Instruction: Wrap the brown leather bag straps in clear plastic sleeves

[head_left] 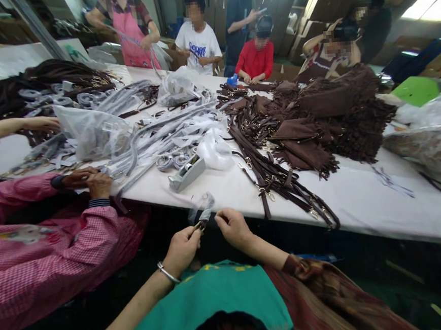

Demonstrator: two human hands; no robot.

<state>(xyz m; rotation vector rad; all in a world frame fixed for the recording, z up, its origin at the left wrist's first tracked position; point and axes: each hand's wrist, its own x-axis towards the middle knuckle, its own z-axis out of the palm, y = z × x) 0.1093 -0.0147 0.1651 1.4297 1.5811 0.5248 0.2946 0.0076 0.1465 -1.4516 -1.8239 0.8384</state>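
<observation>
Plastic-wrapped piece: a small item with brassy metal point(206, 213), partly covered in clear film, is held up in front of the table's near edge.
Left hand: this hand point(181, 250), with a silver bangle point(168, 273) at its wrist, pinches the piece by its brassy end between thumb and fingers.
Right hand: this one point(233, 227) is just beside the wrapped end, fingers curled in to the thumb; I cannot tell whether anything thin is between them.
Tape dispenser: a grey one point(187, 173) stands on the white table point(364, 194), just beyond the hands, near a crumpled white plastic bundle point(216, 150).
Brown straps: a loose heap with gold-coloured clips point(283, 190) lies to the right, against fringed brown bags point(326, 101).
Neighbour: at left, a co-worker in pink checked sleeves point(92, 236) has both hands together at the table edge.
</observation>
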